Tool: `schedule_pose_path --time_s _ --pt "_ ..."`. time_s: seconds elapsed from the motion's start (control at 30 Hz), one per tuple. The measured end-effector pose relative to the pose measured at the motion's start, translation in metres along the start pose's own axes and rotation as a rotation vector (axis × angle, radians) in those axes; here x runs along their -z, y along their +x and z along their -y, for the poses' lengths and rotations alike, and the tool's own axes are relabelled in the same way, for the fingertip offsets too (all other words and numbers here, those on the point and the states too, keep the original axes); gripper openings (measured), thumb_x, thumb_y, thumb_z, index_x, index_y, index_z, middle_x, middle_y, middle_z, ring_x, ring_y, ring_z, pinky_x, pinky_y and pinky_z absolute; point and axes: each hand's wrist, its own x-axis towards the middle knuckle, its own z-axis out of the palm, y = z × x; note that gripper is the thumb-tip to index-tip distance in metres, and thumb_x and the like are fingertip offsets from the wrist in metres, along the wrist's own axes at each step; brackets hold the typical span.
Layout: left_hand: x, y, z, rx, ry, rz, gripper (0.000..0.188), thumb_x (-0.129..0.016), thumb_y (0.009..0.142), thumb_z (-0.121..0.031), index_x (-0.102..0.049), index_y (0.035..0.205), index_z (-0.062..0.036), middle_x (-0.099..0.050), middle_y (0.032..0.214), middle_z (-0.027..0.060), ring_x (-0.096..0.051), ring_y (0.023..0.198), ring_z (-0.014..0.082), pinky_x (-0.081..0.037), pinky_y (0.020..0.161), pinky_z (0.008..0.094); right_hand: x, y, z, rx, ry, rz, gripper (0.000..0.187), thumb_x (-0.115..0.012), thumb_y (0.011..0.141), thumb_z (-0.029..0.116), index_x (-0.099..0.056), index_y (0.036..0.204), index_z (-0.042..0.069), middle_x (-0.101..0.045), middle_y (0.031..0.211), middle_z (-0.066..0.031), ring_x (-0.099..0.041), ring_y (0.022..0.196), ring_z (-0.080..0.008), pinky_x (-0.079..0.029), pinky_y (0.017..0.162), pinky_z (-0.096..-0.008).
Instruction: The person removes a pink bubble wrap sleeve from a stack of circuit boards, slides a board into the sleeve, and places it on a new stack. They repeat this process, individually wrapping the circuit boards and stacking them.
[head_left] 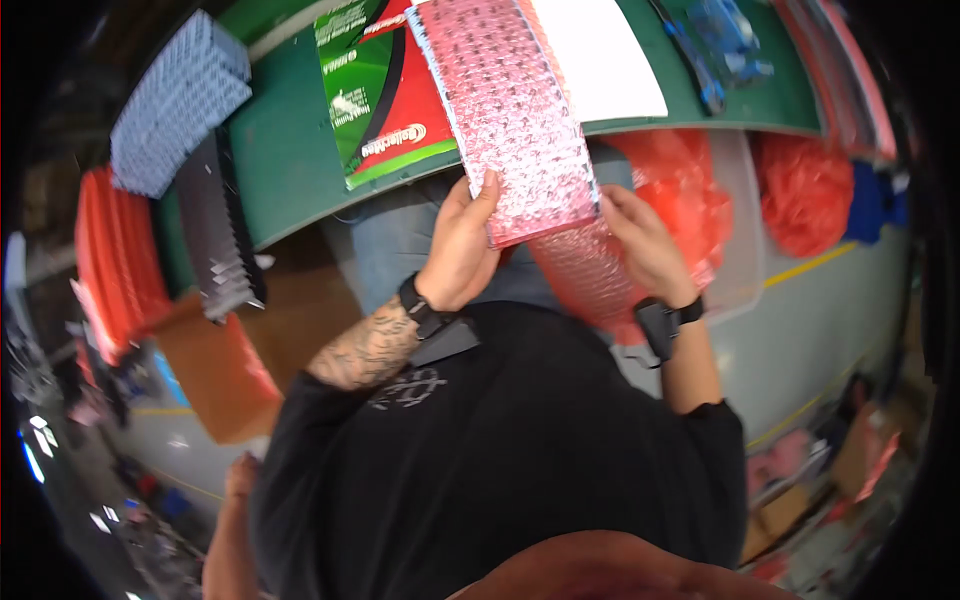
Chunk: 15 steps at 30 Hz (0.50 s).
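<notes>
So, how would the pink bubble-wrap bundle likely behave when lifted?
The pink bubble-wrap bundle is probably light for its size, being bubbled film. Its glossy highlights suggest a slippery surface. It may flex without flopping: its near end, between left hand and right hand, juts past the green table and looks fairly flat.

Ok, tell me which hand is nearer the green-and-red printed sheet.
Left: the left hand is just below and right of the printed sheet; the right hand is farther, at the right edge of the pink bubble packaging.
</notes>
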Motion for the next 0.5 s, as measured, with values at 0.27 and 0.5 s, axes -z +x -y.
schedule_pose_path --time_s 0.27,0.5 --pt "0.008 -0.016 -0.026 -0.006 0.090 0.260 0.050 -0.058 0.101 -0.009 -0.037 0.144 0.0034 -0.058 0.135 0.0121 -0.057 0.123 0.0187 -0.044 0.107 0.0347 -0.030 0.020 -0.002 0.026 0.296 -0.186 0.040 -0.052 0.105 0.028 -0.054 0.133 -0.001 -0.065 0.126 -0.0124 -0.062 0.115 -0.0209 -0.049 0.099 -0.0361" --pt "0.003 -0.025 -0.041 -0.120 0.150 0.619 0.069 -0.061 0.096 -0.010 -0.026 0.152 0.0075 -0.063 0.123 0.0093 -0.061 0.110 0.0161 -0.049 0.097 0.0310 -0.078 0.011 -0.013 0.278 -0.096 -0.353 0.061 -0.051 0.102 0.047 -0.045 0.144 0.003 -0.064 0.116 -0.0208 -0.065 0.107 -0.0259 -0.054 0.091 -0.0399"
